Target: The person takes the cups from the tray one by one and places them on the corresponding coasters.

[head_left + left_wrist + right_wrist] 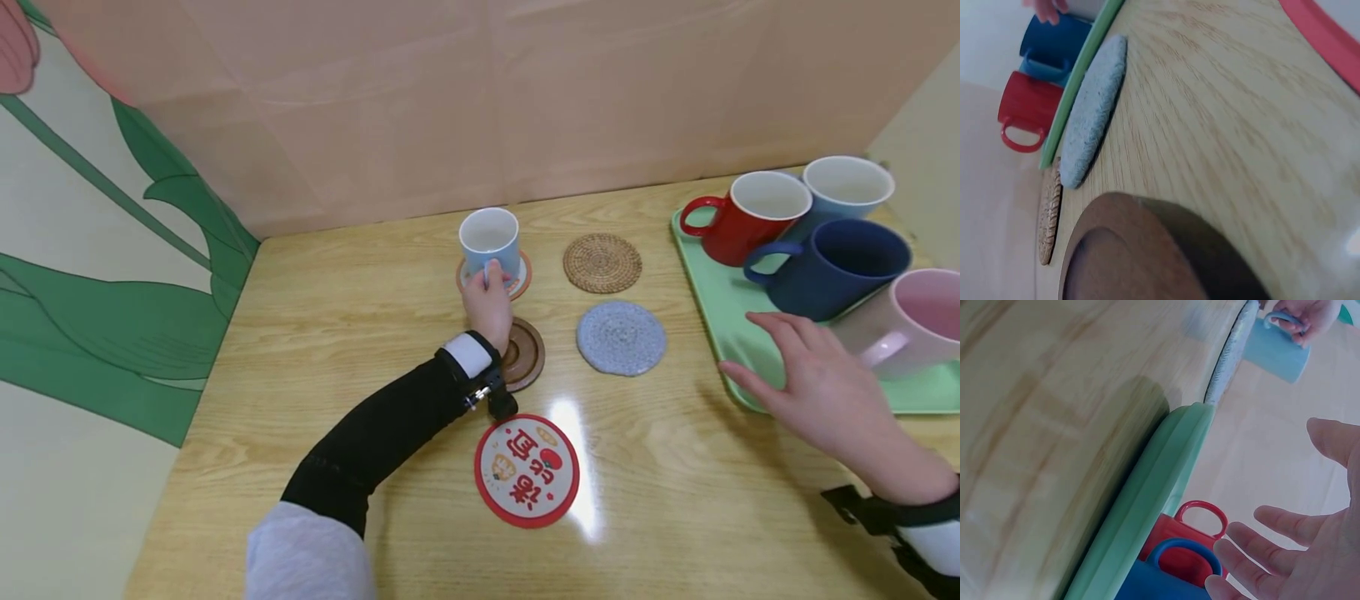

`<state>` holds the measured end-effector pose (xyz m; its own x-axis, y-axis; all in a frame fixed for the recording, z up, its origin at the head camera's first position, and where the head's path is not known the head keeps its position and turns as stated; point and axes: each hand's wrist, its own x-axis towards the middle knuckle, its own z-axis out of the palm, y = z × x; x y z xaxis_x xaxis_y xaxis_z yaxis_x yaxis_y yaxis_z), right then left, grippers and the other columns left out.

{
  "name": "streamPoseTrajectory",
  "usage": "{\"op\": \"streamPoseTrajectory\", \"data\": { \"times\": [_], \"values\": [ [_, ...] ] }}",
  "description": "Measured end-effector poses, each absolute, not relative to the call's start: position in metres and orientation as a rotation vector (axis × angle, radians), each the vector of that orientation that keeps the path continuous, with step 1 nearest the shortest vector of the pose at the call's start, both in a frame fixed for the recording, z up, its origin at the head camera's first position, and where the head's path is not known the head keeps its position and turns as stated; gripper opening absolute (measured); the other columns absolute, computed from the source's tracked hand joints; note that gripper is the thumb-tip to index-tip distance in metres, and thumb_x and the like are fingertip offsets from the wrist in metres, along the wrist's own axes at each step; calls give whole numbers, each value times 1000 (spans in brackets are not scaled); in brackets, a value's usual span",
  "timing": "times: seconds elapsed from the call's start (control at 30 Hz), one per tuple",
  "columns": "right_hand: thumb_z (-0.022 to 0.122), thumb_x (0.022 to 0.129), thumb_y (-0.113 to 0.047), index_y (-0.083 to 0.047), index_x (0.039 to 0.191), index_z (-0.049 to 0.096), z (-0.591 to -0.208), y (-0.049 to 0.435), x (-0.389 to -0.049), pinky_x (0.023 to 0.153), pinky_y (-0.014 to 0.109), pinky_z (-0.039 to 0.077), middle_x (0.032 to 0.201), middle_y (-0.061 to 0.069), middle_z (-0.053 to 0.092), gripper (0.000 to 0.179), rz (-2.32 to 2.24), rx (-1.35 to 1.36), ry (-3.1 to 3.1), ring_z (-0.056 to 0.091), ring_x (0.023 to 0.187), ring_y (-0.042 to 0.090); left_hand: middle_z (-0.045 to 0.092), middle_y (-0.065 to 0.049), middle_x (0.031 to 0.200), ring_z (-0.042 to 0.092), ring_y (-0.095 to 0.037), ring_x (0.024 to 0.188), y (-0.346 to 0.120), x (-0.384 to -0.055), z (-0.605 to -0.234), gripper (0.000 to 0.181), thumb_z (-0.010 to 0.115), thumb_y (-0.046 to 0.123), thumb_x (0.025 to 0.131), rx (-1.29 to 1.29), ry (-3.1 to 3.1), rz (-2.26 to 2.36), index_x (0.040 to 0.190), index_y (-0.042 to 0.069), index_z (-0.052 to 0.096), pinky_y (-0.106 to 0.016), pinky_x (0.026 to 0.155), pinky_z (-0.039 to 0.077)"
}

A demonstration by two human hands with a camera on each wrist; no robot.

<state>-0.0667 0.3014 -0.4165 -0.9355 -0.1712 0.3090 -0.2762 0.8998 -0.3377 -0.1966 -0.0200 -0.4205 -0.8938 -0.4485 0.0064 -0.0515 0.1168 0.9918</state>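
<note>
My left hand [487, 308] grips the handle of a light blue mug [491, 239], which stands upright over a round orange-rimmed coaster [522, 275]. In the right wrist view the same mug [1277, 353] shows with fingers curled through its handle. My right hand [832, 392] is spread above the front of a green tray [757, 367], holding nothing. Nearest to it are a pink mug [911, 321] and a dark blue mug [832, 267], both tilted. A red mug [750, 218] and another light blue mug [847, 187] sit farther back on the tray.
A brown wooden coaster [531, 358] lies under my left wrist, and a red-rimmed printed coaster [527, 471] is nearer me. To the right are a woven coaster [602, 262] and a grey-blue coaster [621, 337]. A pinkish covering [480, 108] rises behind the table.
</note>
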Motion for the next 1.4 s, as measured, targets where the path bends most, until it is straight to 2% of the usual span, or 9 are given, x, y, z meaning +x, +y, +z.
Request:
{"op": "streamPoseTrajectory", "data": {
  "times": [0.27,0.5,0.53,0.63,0.83,1.03,1.17,1.27,1.4],
  "values": [
    [78,89,-35,8,136,50,-414,301,-65,90,70,39,130,34,51,69,543,310,-2834,47,117,53,58,-1,71,54,-14,74,-9,-194,-423,35,59,14,101,578,-1933,-1833,70,-1,63,-28,73,46],
    [78,89,-34,8,137,49,-412,301,-65,93,72,38,132,35,49,70,520,265,-2890,45,119,54,65,-9,74,59,-23,77,-6,-195,-424,34,59,16,100,564,-1907,-1797,72,-1,66,-32,74,48],
    [78,89,-34,8,137,49,-412,301,-65,92,72,39,132,35,49,70,521,269,-2886,45,119,54,65,-7,73,60,-21,76,-6,-195,-426,35,59,18,100,548,-1902,-1783,70,2,66,-30,72,48],
    [78,89,-35,7,137,49,-412,300,-67,90,73,39,133,34,50,70,520,279,-2881,45,119,54,65,-6,72,59,-18,76,-7,-195,-425,35,60,18,100,544,-1900,-1800,69,3,67,-29,72,48],
    [78,89,-35,8,136,50,-415,301,-68,91,71,39,132,34,50,69,525,301,-2849,46,117,54,65,-17,75,55,-12,75,-10,-193,-418,35,61,15,101,580,-1901,-1912,79,-11,69,-26,75,46],
    [77,90,-35,9,136,49,-414,301,-68,91,71,39,132,34,50,69,517,293,-2863,46,117,54,68,-18,79,54,-6,73,-15,-193,-416,33,61,15,102,538,-1959,-2010,86,-12,72,-19,70,43],
    [77,89,-35,8,137,49,-413,300,-68,90,71,40,133,34,50,70,505,295,-2872,46,118,54,69,-16,85,57,-10,80,-25,-190,-413,33,59,18,104,490,-2063,-2056,96,-10,74,-19,73,43],
    [77,90,-35,8,137,49,-412,299,-68,92,71,39,133,35,49,70,514,294,-2879,45,118,54,71,-22,99,60,-15,92,-35,-187,-409,37,54,22,106,452,-2159,-2076,104,-8,74,-21,79,42],
    [77,90,-35,9,137,49,-412,300,-68,93,70,38,132,35,49,69,527,294,-2873,45,118,54,69,-22,114,60,-21,105,-50,-181,-399,45,46,27,108,450,-2211,-2135,111,-10,71,-29,92,46]
  ]
}}
